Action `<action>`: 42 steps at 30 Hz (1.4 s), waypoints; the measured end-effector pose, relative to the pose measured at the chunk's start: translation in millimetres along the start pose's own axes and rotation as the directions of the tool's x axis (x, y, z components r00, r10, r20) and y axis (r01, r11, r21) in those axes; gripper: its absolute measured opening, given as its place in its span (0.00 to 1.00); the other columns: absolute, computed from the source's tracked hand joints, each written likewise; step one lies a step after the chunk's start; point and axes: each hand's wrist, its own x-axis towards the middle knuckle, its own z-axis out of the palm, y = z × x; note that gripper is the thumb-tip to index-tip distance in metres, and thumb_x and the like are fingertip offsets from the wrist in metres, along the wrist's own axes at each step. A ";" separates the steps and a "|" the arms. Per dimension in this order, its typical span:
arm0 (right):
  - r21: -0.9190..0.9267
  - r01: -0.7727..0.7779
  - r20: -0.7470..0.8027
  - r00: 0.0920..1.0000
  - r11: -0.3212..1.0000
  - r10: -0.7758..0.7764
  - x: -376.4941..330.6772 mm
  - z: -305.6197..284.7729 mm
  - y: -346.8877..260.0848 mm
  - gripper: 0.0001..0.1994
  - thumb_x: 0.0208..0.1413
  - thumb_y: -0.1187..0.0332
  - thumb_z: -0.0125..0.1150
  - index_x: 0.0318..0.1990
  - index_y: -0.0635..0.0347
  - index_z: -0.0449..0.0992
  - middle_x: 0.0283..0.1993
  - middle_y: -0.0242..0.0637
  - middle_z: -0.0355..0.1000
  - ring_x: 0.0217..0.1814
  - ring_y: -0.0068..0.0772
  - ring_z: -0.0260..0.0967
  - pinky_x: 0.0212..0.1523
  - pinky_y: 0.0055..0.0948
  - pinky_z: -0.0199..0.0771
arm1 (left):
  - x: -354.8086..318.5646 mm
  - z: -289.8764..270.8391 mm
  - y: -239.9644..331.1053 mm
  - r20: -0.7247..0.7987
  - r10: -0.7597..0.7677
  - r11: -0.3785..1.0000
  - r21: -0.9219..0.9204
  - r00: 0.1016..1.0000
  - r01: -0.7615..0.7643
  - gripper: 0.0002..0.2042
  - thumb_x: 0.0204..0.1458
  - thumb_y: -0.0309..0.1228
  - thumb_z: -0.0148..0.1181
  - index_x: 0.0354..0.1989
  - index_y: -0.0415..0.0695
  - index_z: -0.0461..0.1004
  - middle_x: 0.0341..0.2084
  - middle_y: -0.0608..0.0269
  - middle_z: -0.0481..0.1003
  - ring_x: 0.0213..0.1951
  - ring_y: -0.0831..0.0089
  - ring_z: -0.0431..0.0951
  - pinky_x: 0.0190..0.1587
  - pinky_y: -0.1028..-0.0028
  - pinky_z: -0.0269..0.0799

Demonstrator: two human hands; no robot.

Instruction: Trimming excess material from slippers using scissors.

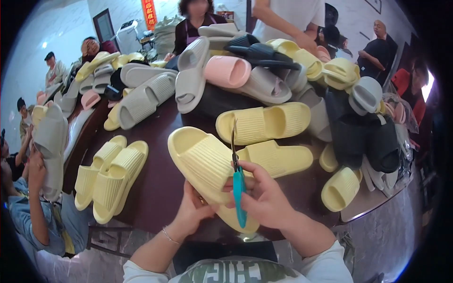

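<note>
A pale yellow slide sandal (203, 160) with a ribbed strap is held above the dark table, its toe pointing up and left. My left hand (192, 211) is closed around its left side near the middle. In my right hand (264, 198) are scissors (239, 188) with teal handles, their dark blades pointing up. The right fingers are also close to the sandal's strap edge, and part of them is hidden behind the handles. Just beyond lie two more yellow sandals, one ribbed pair (259, 123) and a single one (278, 159) partly behind the scissors.
A yellow pair (118, 179) stands on the table (155, 188) at left. A high heap of grey, pink, black and yellow sandals (226, 70) fills the far side. Another yellow sandal (342, 188) lies at the right edge. A co-worker at left holds a grey pair (49, 146).
</note>
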 end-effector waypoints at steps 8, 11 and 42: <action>-0.407 0.104 -0.061 0.988 0.907 -0.141 24.9 -10.7 23.8 0.27 0.49 0.80 0.59 0.56 0.58 0.57 0.43 0.46 0.71 0.41 0.29 0.71 0.40 0.25 0.74 | -12.7 -48.1 8.8 -0.522 0.212 0.973 0.194 0.826 -0.127 0.38 0.45 0.30 0.62 0.64 0.46 0.47 0.57 0.51 0.56 0.59 0.62 0.59 0.55 0.64 0.62; -0.502 0.149 -0.181 0.945 0.852 -0.272 52.3 -22.7 35.4 0.26 0.48 0.81 0.60 0.55 0.57 0.58 0.45 0.47 0.70 0.41 0.28 0.71 0.40 0.26 0.74 | -32.2 -35.1 24.9 0.048 0.459 0.431 0.861 0.887 -0.269 0.35 0.42 0.32 0.65 0.61 0.44 0.56 0.57 0.47 0.55 0.62 0.55 0.54 0.59 0.60 0.57; -0.769 0.003 -0.483 0.652 0.639 -0.584 14.3 -93.5 -3.0 0.22 0.47 0.74 0.64 0.51 0.59 0.66 0.35 0.30 0.69 0.34 0.19 0.65 0.36 0.20 0.67 | -61.2 -27.4 38.3 0.452 -0.052 -0.374 0.818 0.890 -0.437 0.17 0.40 0.37 0.60 0.40 0.46 0.71 0.57 0.60 0.62 0.62 0.61 0.58 0.61 0.46 0.47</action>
